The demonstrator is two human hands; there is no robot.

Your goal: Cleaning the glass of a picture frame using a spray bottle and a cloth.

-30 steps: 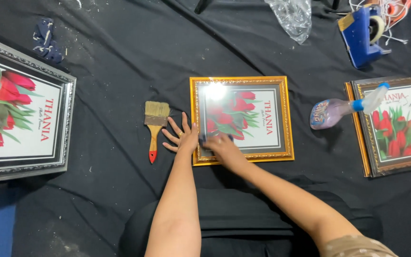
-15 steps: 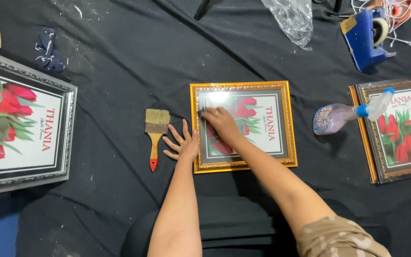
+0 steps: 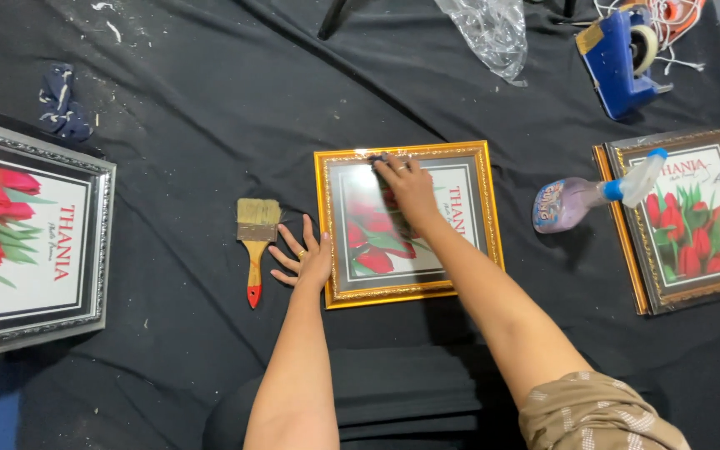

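A gold-framed picture of red tulips (image 3: 460,225) lies flat on the black cloth (image 3: 210,108) in front of me. My right hand (image 3: 408,187) presses a small dark cloth (image 3: 379,157) against the glass at the frame's top edge. My left hand (image 3: 303,257) rests flat with fingers spread on the black cloth, its palm against the frame's left side. A paintbrush (image 3: 254,242) with a wooden handle and red tip lies just left of that hand.
A large silver-framed tulip picture (image 3: 35,242) lies at the left. Two stacked framed pictures (image 3: 685,217) lie at the right with a spray bottle (image 3: 585,196) leaning on them. A blue tape dispenser (image 3: 622,50), clear plastic bag (image 3: 489,29) and dark rag (image 3: 58,102) sit farther back.
My right hand has slid with the dark cloth from the lower left of the glass up to its top edge. The left hand has stayed beside the frame.
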